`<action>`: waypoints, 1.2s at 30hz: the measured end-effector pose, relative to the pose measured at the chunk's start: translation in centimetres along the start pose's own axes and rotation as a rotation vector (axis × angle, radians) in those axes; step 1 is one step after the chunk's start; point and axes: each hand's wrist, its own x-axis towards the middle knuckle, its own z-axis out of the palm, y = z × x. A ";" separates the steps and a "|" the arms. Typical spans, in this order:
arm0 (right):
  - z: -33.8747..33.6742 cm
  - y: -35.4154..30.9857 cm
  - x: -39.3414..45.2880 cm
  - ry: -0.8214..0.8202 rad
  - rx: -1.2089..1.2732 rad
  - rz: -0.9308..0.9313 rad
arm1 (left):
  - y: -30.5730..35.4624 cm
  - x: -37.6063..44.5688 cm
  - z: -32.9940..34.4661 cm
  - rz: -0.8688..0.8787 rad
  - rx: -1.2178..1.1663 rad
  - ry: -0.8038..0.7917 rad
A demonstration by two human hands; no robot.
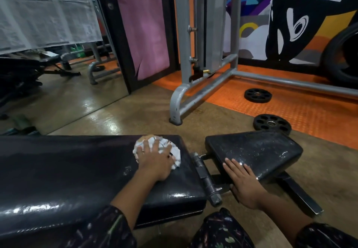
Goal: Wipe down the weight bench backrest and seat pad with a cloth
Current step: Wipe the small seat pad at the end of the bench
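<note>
The black weight bench lies flat in front of me. Its long backrest (67, 170) fills the left, and the smaller seat pad (257, 151) sits to the right past a metal hinge (205, 178). A crumpled white cloth (175, 151) lies near the backrest's right end. My left hand (155, 160) presses flat on that cloth with fingers spread. My right hand (244, 182) rests on the near edge of the seat pad, fingers straight and flat. The seat pad's surface shows dust and small specks.
Two black weight plates (272, 124) (258, 95) lie on the floor beyond the seat pad. A grey metal machine frame (180, 100) stands behind the bench. A wall mirror (58, 85) is at the back left, a painted mural wall (290, 25) at the right.
</note>
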 end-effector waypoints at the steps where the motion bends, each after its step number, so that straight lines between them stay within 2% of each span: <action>1: 0.0 0.0 0.0 0.001 -0.001 0.002 | 1.1 -1.3 0.5 0.026 0.019 -0.004; 4: -0.2 0.0 0.0 -0.013 -0.013 0.001 | 5.6 -3.6 2.3 0.162 0.114 -0.037; 7: -0.3 -0.1 0.0 -0.017 -0.028 0.000 | 6.7 -0.8 2.0 0.166 0.126 -0.046; 10: -0.5 0.0 -0.1 -0.027 -0.030 -0.004 | 3.6 2.3 0.5 0.089 0.086 -0.043; 14: -0.7 -0.2 -0.2 -0.047 -0.017 -0.016 | -3.1 3.2 -1.2 -0.043 0.035 0.043; 17: -1.1 -0.2 -0.1 -0.063 0.006 -0.020 | -3.9 2.3 -1.3 -0.132 0.016 0.031; 21: -1.5 -0.4 -0.2 -0.082 0.009 -0.021 | 3.0 0.3 0.6 0.081 0.071 -0.044; 23: -1.4 -0.3 -0.2 -0.079 0.021 -0.025 | 4.7 1.4 0.8 0.129 0.053 -0.063; 26: -1.3 0.0 0.0 -0.083 0.031 -0.028 | 2.4 4.1 -0.5 0.036 0.000 -0.091; 30: -1.2 -0.1 -0.1 -0.082 0.023 -0.025 | -1.0 3.0 -0.5 -0.121 -0.010 0.021; 32: -1.2 -0.1 -0.1 -0.092 0.020 -0.020 | 0.4 0.9 0.1 -0.082 0.037 0.003; 36: -1.0 0.2 0.0 -0.088 0.023 -0.016 | 5.6 0.3 1.5 0.123 0.085 -0.025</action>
